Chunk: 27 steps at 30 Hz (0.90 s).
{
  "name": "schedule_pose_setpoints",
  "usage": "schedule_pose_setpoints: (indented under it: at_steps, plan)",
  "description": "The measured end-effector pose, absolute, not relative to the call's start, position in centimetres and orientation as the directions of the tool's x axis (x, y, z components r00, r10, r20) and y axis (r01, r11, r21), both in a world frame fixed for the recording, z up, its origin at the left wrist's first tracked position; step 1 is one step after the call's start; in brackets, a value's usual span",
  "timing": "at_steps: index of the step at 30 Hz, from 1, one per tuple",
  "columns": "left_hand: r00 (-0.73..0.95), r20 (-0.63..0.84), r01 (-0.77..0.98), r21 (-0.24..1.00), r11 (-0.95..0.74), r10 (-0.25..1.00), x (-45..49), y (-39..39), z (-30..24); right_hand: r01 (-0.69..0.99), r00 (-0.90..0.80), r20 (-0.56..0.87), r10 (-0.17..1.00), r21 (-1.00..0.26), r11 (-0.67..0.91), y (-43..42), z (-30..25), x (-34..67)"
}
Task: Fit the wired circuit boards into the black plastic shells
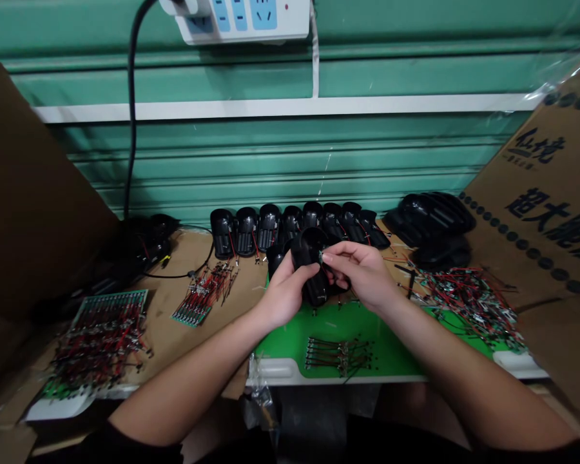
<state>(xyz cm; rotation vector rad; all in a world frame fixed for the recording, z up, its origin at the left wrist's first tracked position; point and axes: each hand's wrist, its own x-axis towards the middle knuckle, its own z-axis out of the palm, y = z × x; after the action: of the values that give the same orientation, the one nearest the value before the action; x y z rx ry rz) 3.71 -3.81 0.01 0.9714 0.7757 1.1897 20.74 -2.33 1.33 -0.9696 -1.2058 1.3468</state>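
Observation:
My left hand [287,290] is closed round a black plastic housing [314,241], held tilted above the green board. The thumb lies across its front. My right hand [360,267] pinches a small circuit board [321,258] at the housing's upper right side; my fingers cover most of it. Behind my hands stands a row of similar black housings [269,225], several with red and black wires hanging out. On the green board [386,335], in front of me, lies a small panel of wired circuit boards [326,353].
At the right is a tangled heap of wired boards [473,303], with black plastic parts [430,219] behind it. Wired panels [101,335] lie at left, another [198,299] nearer the middle. Cardboard [551,212] flanks both sides. A power strip [246,19] hangs above on the green wall.

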Motion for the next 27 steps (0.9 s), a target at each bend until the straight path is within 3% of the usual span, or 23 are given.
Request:
schedule_pose_setpoints:
  at_steps: [15,27]
  plan:
    - [0.182,0.114,-0.21,0.975,-0.075,0.977,3.59,-4.33,-0.61,-0.137,-0.068,0.077,0.995,-0.988,0.068,-2.33,1.16,20.46]
    - [0.186,0.19,-0.163,0.973,-0.161,0.964,3.6,-4.43,-0.67,-0.117,-0.039,0.068,0.997,-0.991,0.063,-2.37,0.83,20.52]
